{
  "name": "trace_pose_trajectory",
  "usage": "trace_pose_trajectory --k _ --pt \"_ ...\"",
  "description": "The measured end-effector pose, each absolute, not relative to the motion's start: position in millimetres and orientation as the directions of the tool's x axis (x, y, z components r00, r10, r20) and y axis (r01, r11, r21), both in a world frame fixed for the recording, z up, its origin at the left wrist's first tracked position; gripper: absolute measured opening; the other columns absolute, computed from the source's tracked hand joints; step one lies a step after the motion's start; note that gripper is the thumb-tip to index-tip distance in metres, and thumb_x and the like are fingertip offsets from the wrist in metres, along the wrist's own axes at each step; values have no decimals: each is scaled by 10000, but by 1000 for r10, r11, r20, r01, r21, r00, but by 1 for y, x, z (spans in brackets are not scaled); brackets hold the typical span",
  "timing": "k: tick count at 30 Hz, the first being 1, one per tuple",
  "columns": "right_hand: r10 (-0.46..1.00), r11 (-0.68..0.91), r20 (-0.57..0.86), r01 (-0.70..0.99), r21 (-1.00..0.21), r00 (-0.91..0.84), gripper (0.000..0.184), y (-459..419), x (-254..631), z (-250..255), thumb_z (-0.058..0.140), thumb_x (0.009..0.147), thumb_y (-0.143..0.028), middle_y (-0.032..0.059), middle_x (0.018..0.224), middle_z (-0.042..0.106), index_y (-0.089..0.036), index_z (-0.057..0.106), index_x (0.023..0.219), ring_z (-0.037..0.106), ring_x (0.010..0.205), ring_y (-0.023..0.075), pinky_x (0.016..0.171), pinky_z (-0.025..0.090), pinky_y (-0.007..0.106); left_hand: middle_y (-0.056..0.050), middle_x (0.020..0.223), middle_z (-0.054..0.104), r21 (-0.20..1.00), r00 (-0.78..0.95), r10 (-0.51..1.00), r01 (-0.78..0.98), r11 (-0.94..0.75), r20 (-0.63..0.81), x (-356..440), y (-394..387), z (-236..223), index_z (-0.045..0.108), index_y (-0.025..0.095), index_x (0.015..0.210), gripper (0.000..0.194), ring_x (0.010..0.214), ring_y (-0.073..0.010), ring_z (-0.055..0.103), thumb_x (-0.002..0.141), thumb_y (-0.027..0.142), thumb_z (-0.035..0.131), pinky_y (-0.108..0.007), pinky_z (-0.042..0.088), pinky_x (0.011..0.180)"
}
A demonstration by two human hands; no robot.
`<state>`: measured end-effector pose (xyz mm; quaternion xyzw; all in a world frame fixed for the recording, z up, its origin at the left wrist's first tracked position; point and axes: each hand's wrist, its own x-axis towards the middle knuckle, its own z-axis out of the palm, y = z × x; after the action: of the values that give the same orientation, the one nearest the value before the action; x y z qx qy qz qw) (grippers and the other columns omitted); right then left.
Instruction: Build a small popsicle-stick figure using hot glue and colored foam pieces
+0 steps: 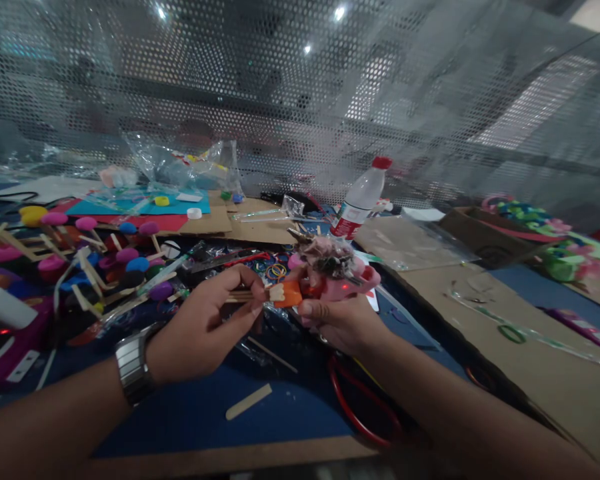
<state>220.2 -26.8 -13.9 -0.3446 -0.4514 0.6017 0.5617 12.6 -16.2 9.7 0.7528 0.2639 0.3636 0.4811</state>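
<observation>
My left hand [215,320], with a metal watch on the wrist, is closed in a pinch on thin wooden sticks [237,296]. Just beyond its fingertips is a small orange piece [287,293] with a pale, jagged end; whether the sticks join it I cannot tell. My right hand [343,320] is closed around a pink object [363,280] topped by a ragged grey-pink tuft [330,257]. Its thumb presses beside the orange piece. Below the hands, a flat wooden craft stick [249,401] and a thinner stick [273,353] lie on the blue tabletop [180,423].
Red-handled scissors [360,413] lie under my right forearm. A bottle with a red cap [360,200] stands behind my hands. Colourful craft-stick pieces [125,257] crowd the left. Cardboard [530,333] and an open brown box [490,233] occupy the right; perforated metal panelling [280,100] rises behind.
</observation>
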Motion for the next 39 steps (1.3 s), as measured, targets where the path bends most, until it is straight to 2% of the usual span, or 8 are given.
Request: trace_pose_trajectory --k 10,18,23,27,33,39 --pt "987 45 100 -379 -924 -126 480 -28 219 -14 972 517 -270 -21 836 627 -216 584 794 519 578 82 404 384 170 -11 750 594 907 598 739 45 -419 311 12 -15 7 522 157 932 124 661 -125 576 973 274 513 -214 497 602" --pt "984 77 129 -355 -932 -125 510 -28 220 -16 968 549 -313 -19 833 622 -241 662 950 517 622 104 447 397 191 -13 740 603 902 590 745 65 -428 311 12 -16 9 519 162 921 124 649 -127 580 970 276 518 -218 492 595" --pt "980 70 130 -351 -934 -151 442 -28 220 -16 959 573 -316 -19 797 609 -227 647 873 490 603 97 452 377 191 -12 727 604 891 590 740 72 -448 324 12 -16 12 522 161 902 117 643 -126 582 963 261 516 -222 495 597" --pt "980 59 126 -383 -922 -152 432 -28 220 -18 952 571 -278 -11 847 628 -216 583 786 503 619 94 455 390 184 -14 724 603 880 592 733 80 -468 335 12 -16 14 525 162 880 142 626 -123 569 963 276 515 -223 493 581" --pt "982 65 127 -384 -921 -139 447 -28 220 -19 957 564 -274 -6 876 648 -210 567 772 519 624 92 462 413 184 -6 718 606 884 604 720 51 -464 342 12 -17 12 509 171 903 111 632 -121 577 974 257 510 -218 489 587" --pt "986 49 100 -334 -941 -137 481 -29 222 -19 981 544 -350 -1 827 630 -226 684 902 511 629 107 471 410 199 -7 754 584 892 596 727 40 -450 340 11 -16 9 512 178 908 115 646 -123 586 985 264 514 -224 499 598"
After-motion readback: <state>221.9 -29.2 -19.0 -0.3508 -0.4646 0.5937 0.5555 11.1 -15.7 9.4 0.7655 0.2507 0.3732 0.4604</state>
